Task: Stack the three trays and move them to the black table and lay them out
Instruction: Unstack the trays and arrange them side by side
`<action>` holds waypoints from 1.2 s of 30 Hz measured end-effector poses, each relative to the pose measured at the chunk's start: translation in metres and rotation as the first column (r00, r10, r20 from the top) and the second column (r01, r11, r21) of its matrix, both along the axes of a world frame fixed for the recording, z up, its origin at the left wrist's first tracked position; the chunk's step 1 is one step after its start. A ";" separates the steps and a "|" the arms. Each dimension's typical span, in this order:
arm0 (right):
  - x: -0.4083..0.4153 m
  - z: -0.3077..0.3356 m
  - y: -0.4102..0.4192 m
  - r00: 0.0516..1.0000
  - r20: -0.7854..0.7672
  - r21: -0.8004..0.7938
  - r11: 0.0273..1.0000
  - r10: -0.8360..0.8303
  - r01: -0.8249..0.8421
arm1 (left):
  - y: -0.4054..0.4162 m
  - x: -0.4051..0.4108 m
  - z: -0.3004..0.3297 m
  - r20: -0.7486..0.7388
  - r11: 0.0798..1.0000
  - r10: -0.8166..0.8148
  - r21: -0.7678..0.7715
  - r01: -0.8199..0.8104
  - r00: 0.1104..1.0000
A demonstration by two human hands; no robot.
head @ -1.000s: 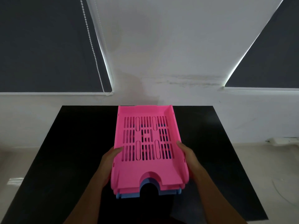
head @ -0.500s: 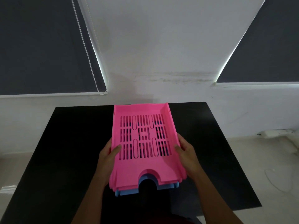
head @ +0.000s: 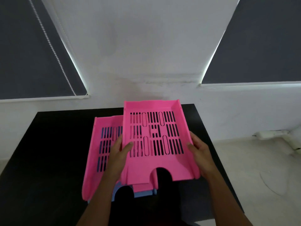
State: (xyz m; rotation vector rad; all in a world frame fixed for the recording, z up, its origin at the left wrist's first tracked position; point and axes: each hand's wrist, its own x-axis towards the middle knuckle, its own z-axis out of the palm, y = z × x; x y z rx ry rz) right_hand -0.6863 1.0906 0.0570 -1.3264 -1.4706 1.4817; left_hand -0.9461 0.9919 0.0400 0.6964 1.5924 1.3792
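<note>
I hold the top pink tray (head: 141,167) above the black table (head: 48,144), lifted and shifted to the right of the stack. My left hand (head: 118,150) grips its left wall and my right hand (head: 199,150) grips its right wall. Below and to the left lies a second pink tray (head: 92,154), partly hidden by my left hand and the lifted tray. Under that one a blue tray (head: 143,193) shows only at its front edge.
A white wall with two dark roller blinds (head: 32,54) stands behind the table. Light floor (head: 260,176) lies to the right of the table, with a white object (head: 273,133) against the wall there.
The top pink tray has come up off the stack and moved right, baring the second pink tray beneath. The view has shifted closer.
</note>
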 end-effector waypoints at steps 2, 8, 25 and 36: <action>0.027 -0.004 0.015 0.999 0.020 -0.006 0.999 -0.034 0.034 | 0.017 0.024 -0.005 -0.005 1.000 -0.017 -0.014 0.017 1.000; 0.093 -0.015 0.056 0.992 0.035 -0.019 0.993 -0.117 0.118 | 0.060 0.086 -0.010 -0.009 0.997 -0.061 -0.049 0.061 0.998; 0.139 -0.080 0.095 0.998 0.022 -0.184 0.981 -0.060 0.062 | 0.100 0.160 -0.031 -0.127 0.932 0.046 -0.352 -0.088 0.991; 0.137 -0.097 0.094 0.992 0.124 -0.160 0.986 -0.027 0.047 | 0.099 0.154 -0.055 -0.140 0.888 -0.015 -0.457 -0.051 0.990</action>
